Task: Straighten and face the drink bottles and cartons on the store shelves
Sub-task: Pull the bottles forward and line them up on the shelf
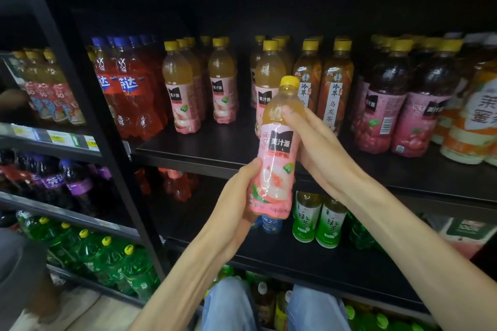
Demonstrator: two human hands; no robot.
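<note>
We hold a peach drink bottle (277, 153) in front of the black shelf (193, 150), clear of its front edge and tilted slightly with the cap leaning right. It has a yellow cap, pale amber juice in the neck, and a pink label with a black name patch and a peach picture facing us. Our left hand (242, 196) wraps the lower part of the bottle from the left, thumb laid on the label; our right hand (309, 137) grips the shoulder from the right, thumb pressed just under the neck. Both hands are clamped on it.

Behind the bottle, on the shelf, stand more peach bottles (185, 88) of the same kind in rows, labels mostly forward. Left of those are red soda bottles (126, 88); right of the held bottle are oolong tea bottles (333, 88), then dark juice bottles with pink labels (382, 105). Below the bottle's base, green tea bottles (320, 217) sit on the next shelf down.

The held bottle hides part of the one directly behind it. A blue-labelled bottle (270, 223) peeks from under its base, too covered to read. The orange-labelled bottles (473, 121) at far right are cut off and blurred.
</note>
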